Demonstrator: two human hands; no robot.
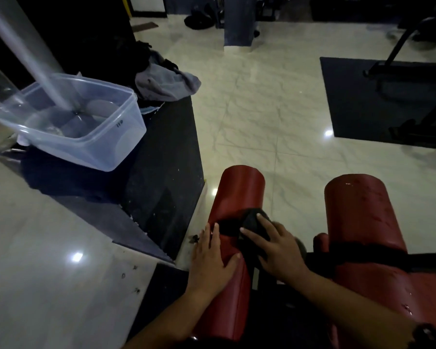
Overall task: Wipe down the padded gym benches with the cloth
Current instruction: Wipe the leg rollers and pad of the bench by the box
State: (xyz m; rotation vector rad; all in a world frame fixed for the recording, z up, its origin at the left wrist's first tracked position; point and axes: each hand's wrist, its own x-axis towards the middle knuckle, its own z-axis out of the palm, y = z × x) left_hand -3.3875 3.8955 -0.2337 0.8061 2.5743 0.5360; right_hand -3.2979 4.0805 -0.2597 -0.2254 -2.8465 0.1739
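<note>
Two red padded rolls of a gym bench lie side by side at the bottom of the view: the left pad [239,195] and the right pad [360,220]. A dark cloth [252,222] lies over the left pad near its middle. My right hand [275,248] presses flat on the cloth with fingers spread. Against the left side of the same pad rests my left hand [209,258], fingers straight, thumb lying on top of the pad. A black strap [378,258] crosses the right pad.
A clear plastic tub [91,142] with water stands on a black block [161,167] to the left, with a heap of grey cloths [166,81] behind it. Pale tiled floor [262,109] stretches ahead. A dark mat [358,102] with machine legs lies at right.
</note>
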